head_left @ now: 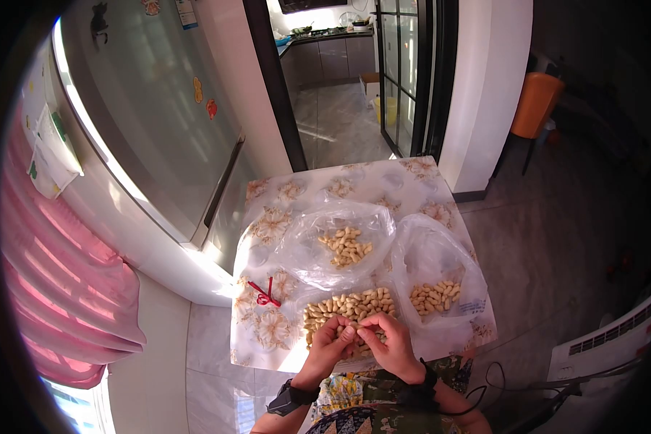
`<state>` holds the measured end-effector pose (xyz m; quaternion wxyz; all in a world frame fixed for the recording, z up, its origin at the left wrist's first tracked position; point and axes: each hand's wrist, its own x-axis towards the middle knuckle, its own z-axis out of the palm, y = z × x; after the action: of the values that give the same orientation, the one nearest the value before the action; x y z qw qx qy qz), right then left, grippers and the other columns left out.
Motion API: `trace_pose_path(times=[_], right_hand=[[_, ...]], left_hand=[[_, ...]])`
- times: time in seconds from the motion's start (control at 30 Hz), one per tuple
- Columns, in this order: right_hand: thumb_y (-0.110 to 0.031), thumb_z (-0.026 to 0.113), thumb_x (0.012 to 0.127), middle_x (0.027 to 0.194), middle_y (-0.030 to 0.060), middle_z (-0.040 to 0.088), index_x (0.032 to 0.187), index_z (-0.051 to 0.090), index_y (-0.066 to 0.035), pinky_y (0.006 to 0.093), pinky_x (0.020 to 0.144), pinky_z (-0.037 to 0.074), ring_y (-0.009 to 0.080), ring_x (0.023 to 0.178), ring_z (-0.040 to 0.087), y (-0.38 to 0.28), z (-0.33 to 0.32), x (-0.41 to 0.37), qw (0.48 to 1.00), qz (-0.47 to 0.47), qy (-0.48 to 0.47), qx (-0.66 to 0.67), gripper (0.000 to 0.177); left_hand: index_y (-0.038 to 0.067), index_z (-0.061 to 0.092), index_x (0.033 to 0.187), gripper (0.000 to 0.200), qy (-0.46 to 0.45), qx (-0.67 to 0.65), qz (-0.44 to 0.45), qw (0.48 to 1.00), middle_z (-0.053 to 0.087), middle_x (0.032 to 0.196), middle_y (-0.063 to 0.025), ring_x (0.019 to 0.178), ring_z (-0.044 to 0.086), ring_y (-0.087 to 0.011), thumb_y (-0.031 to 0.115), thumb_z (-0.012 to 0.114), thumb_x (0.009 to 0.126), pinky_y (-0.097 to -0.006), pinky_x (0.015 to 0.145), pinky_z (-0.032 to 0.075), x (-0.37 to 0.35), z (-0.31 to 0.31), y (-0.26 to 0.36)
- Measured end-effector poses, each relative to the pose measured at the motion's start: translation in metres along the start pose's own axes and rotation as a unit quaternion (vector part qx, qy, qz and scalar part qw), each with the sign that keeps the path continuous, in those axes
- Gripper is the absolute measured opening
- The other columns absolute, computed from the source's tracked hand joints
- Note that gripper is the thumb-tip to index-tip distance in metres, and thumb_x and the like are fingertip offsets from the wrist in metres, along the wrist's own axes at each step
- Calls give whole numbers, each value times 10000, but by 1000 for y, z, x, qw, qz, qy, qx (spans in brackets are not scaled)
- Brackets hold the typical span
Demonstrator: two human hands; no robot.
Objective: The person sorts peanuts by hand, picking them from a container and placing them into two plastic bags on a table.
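Tan peanuts [362, 298], one big pile, crunchy-looking shells.
Left of the pile: red tie [266, 296]. Behind it: clear bag [296, 239] with more nuts. Over it: left hand [331, 341], fingertips meeting the right hand [390, 341]; can't tell what's pinched between. Right of it: second bag [428, 253], nuts too. Should be light, dry and brittle, so I'd pinch each gently around the waist, fingertips only.
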<state>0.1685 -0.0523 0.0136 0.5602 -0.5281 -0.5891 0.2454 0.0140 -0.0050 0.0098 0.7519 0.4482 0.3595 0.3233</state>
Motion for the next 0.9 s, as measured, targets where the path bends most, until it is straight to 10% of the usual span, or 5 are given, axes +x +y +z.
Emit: trace_pose_path(times=[0.9], right_hand=[[-25,672,892,863,80,678,995,612,8,267,703,534,146,781,677,-1,1,-4,998,44,-8,54,124]], left_hand=[[84,568,1025,116,-3,2,-7,1000,624,797,20,634,536,-39,193,531,1014,-168,557,410,-1,-6,-5]])
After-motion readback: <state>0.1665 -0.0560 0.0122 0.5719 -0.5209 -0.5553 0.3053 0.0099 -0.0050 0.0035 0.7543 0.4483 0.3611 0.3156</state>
